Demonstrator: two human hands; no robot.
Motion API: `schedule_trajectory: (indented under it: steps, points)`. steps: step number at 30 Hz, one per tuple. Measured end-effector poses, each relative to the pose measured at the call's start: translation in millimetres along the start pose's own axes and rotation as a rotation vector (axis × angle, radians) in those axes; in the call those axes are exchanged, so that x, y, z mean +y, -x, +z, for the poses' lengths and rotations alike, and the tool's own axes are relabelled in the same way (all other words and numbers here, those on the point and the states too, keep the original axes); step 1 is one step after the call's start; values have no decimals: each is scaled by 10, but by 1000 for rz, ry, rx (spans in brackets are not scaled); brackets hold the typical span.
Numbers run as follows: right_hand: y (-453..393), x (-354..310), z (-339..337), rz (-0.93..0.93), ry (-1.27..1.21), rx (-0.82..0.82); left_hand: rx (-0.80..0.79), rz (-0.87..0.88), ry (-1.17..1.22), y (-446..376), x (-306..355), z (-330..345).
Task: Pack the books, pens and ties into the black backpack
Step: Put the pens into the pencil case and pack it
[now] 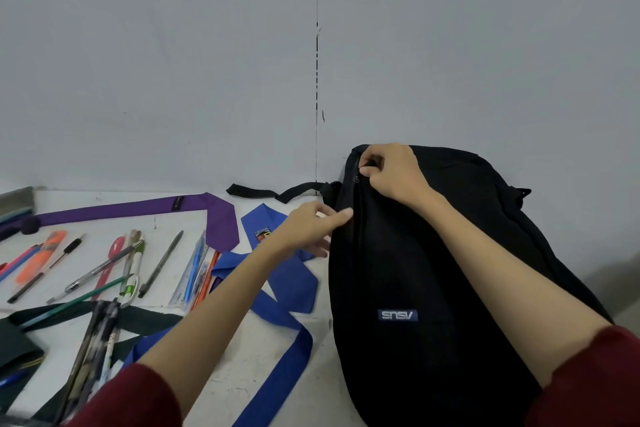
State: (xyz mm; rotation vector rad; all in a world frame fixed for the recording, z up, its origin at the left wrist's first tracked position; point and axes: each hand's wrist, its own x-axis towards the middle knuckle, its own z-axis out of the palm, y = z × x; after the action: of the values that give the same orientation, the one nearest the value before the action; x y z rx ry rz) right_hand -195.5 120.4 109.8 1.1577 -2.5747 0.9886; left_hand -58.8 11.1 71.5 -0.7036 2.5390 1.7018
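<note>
White tabletop against grey wall. Right hand pinches the zipper at the top of the black fabric backpack. Left hand, fingers straight, presses the backpack's side, the blue fabric tie beneath them.

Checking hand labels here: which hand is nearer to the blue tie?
Left. The left hand hovers directly over the blue tie, beside the black backpack; the right hand pinches near the backpack's top.
</note>
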Motion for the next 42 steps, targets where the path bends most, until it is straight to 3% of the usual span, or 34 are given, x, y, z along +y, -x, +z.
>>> schedule_trajectory:
  steps: [4,6,10,14,17,22,24,27,29,32,37,42]
  points:
    - [-136,-25,-24,-49,60,-46,126,152,-36,-172,73,126]
    - [-230,-9,4,-25,80,8,160,204,-96,-194,35,131]
    - [-401,35,123,50,94,161,89,179,-51,-169,-62,-14]
    - [-414,-49,326,-10,184,188,125,156,-64,-142,-74,-49]
    - [-306,-177,182,86,218,35,155,85,-59,-135,-185,-36]
    - [161,-365,-135,168,624,-517,193,1,37,-159,-268,32]
    - [278,-409,-164,141,585,-450,227,-14,32,-185,-266,77]
    - [221,-467,-419,103,449,-44,264,-40,-18,-202,-294,92]
    - [156,-459,-607,82,396,128,282,-52,22,-204,-312,98]
    - [205,-401,-598,120,335,96,264,-62,20,-200,-317,131]
    - [353,-439,-493,128,323,6,106,-74,77,-15,-298,64]
    - [530,-793,-251,9,265,-83,185,-16,63,278,-363,-186]
